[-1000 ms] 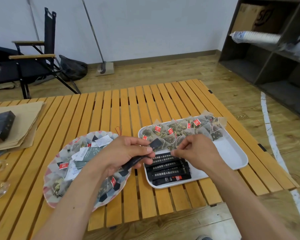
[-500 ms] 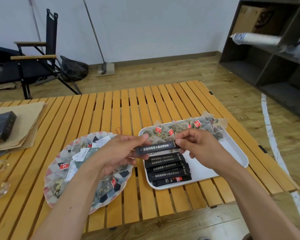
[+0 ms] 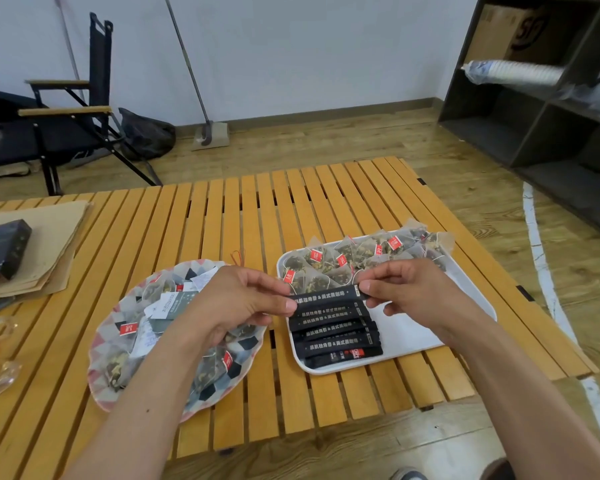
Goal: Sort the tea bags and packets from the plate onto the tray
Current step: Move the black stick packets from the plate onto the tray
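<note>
- Black stick packet point(image 3: 326, 295): a second ago it hung tilted from the left hand alone, over the gap between plate and tray. It now lies level above the tray, at the far end of the row already laid there.
- Left hand point(image 3: 236, 303): thumb and fingers curled, pinching the packet's left end.
- Right hand point(image 3: 406, 292): empty a second ago, it now pinches the right end between thumb and forefinger.
- Row of black packets point(image 3: 336, 337): side by side on the tray's near left part, unmoved. Whether the held packet touches it yet is hard to tell from here.
- Tray point(image 3: 402, 336): toward the near right corner of the surface point(image 3: 222, 220), with pyramid tea bags point(image 3: 361, 258) massed along its far side.
- Plate point(image 3: 99, 372): just left of the tray, near the near edge, with tea bags and pale packets left on it.
- Standing: one packet squared up and about to join its kind; by my reckoning the sorting is roughly half done.
</note>
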A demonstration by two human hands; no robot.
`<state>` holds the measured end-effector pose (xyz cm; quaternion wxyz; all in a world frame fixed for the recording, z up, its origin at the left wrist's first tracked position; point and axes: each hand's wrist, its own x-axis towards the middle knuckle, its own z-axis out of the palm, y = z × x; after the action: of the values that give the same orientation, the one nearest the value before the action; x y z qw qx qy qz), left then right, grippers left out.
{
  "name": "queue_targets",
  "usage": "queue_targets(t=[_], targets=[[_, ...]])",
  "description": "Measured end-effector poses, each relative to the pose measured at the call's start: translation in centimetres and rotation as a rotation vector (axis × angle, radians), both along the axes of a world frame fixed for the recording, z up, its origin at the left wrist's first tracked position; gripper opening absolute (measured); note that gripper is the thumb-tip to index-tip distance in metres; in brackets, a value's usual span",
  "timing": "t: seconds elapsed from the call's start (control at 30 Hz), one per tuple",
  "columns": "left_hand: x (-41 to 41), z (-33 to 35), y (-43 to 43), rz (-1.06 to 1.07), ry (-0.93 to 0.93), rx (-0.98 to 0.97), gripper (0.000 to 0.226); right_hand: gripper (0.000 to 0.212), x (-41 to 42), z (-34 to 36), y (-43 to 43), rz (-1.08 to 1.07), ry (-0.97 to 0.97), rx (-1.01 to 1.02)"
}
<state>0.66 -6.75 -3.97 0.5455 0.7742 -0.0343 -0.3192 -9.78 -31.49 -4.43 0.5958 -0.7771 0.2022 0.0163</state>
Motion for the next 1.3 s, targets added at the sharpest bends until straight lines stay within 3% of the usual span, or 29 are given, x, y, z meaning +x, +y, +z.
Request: queue_targets(t=[0.2,0.47,0.77,0.9,1.1,1.3], targets=[[-1.3,-0.2,-0.9,-0.116,0.003,0.144,0.024,0.002,-0.6,-0.4,-0.5,0.070,0.251,-0.105],[-2.6,-1.0,-2.1,-0.176,-0.309,0.329,0.010,0.005,-0.5,-0.8,-0.2,0.027,0.333,-0.173],[-2.6,-1.9,-2.8,-0.243,-0.564,0.456,0.022,0.019,-0.5,-0.7,-0.5,0.031,0.348,-0.221],[-3.1,-2.3,-3.3,-0.410,-0.774,0.492,0.031,0.032,-0.5,-0.8,-0.1,0.031,0.357,-0.214],[-3.1,-3.0,-3.2,-0.493,-0.825,0.502,0.031,0.035,-0.3,-1.1,0.2,0.059,0.341,-0.248],[-4.5,-3.7,-3.1,-0.479,-1.006,0.514,0.042,0.023,-0.1,-1.4,0.7,0.156,0.112,-0.423]])
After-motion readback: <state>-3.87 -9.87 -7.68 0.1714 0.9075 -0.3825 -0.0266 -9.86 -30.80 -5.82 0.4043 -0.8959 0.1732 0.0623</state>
